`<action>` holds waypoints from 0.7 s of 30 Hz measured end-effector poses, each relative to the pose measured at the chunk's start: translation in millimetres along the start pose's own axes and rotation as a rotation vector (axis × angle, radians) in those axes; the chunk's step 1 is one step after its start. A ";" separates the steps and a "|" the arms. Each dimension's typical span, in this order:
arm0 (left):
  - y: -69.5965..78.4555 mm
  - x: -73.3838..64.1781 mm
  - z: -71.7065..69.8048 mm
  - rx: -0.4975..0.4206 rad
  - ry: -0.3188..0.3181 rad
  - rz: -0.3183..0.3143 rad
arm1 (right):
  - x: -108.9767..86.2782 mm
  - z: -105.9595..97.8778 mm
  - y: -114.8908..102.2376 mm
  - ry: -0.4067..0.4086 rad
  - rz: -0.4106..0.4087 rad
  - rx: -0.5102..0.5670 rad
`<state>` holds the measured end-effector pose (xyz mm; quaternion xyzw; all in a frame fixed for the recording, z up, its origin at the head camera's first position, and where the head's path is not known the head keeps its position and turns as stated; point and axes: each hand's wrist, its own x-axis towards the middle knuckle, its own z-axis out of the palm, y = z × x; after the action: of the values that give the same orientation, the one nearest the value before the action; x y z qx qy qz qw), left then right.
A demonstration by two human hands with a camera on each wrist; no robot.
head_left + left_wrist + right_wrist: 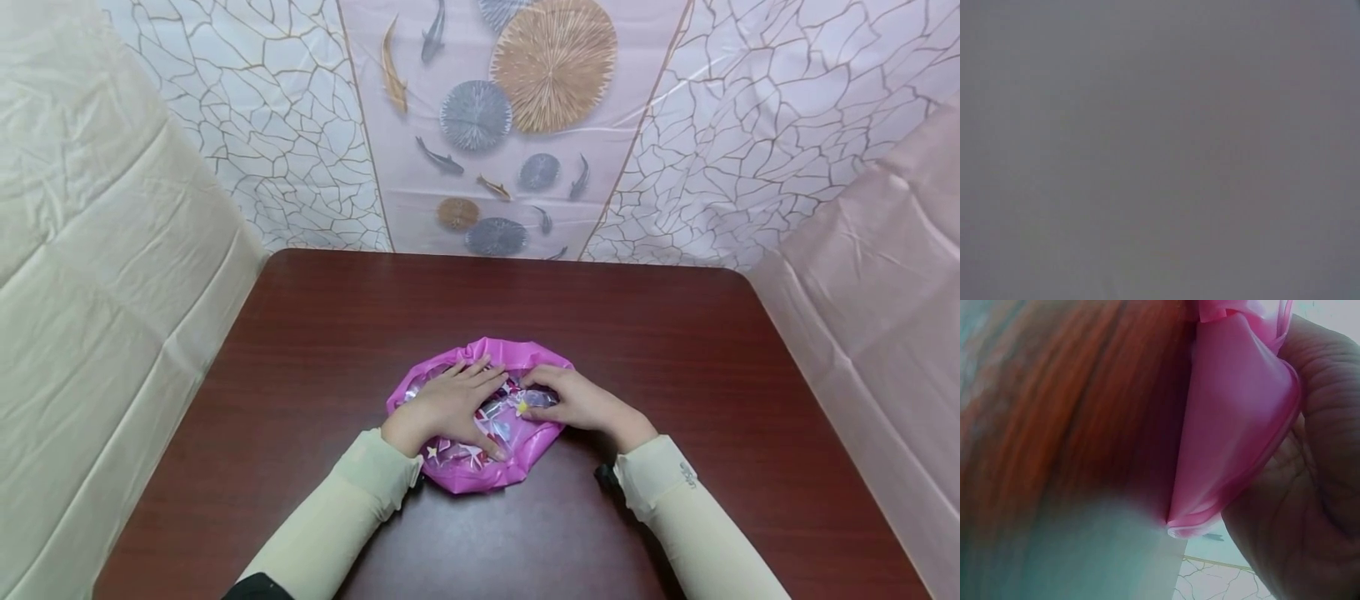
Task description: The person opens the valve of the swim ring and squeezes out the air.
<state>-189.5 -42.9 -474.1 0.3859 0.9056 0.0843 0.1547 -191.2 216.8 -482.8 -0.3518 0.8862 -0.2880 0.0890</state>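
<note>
A soft, roundish pink-and-clear plastic piece (pixel 528 450) lies crumpled on the table, with a shiny pink border and a see-through middle bearing star shapes and red and white patches. Across its left part my left hand (pixel 453 406) rests flat, fingers spread. My right hand (pixel 573 400) is at the right side, its fingers and thumb curved round a fold of the clear film. In the right wrist view, the pink border (pixel 1235 419) bulges up beside the palm; the fingertips are hidden there. Only a grey blur fills the left wrist view.
A dark reddish-brown table (pixel 337 308) with rounded far corners lies under the hands. Behind it hangs a patterned cloth (pixel 300 125); pale cloth walls, the left one (pixel 97 292) and the right one (pixel 877 317), flank the table.
</note>
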 end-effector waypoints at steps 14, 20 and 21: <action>4.9 -22.6 -13.6 -0.071 0.168 0.073 | -2.7 -1.7 -2.5 0.119 -0.063 0.079; 0.3 -45.2 -46.0 -0.017 0.408 0.030 | -6.6 -13.5 -1.1 0.228 -0.051 0.063; -3.6 -48.5 -50.5 -0.006 0.429 -0.011 | -6.9 -15.8 -0.2 0.255 -0.053 0.039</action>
<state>-177.6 -82.3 -417.3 0.3536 0.9196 0.1662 -0.0401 -191.7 228.5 -470.0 -0.3337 0.8750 -0.3498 -0.0251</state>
